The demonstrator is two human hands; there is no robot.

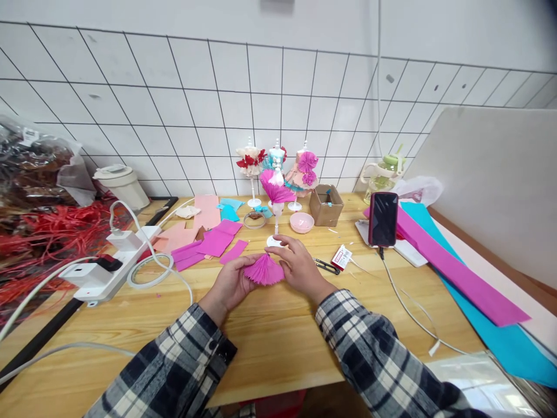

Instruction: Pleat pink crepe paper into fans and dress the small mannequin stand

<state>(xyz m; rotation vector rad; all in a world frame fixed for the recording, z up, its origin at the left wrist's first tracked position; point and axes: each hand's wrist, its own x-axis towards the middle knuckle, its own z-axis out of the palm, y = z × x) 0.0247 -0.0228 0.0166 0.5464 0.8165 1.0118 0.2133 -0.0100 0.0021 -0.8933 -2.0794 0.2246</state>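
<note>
A pleated magenta paper fan point(264, 270) is spread between my hands, its narrow end pointing away from me. My left hand point(232, 281) pinches the fan's left side. My right hand point(298, 264) is closed on its right side, with fingers near the narrow top. Just behind stands a small white dress form point(277, 194) wearing magenta pleated paper, its round base close to my right fingertips. Three more dressed forms stand behind it: one with red trim point(251, 162), a blue one point(276, 155) partly hidden, and a pink one point(304, 168) with magenta rosettes.
Magenta paper pieces point(220, 237) lie left of centre. A pink bowl point(301, 222), cardboard box point(326, 206), black snips point(327, 266) and upright phone point(383, 219) are to the right. A power strip point(117, 270) with cables is at left; long paper sheets point(465, 267) line the right edge.
</note>
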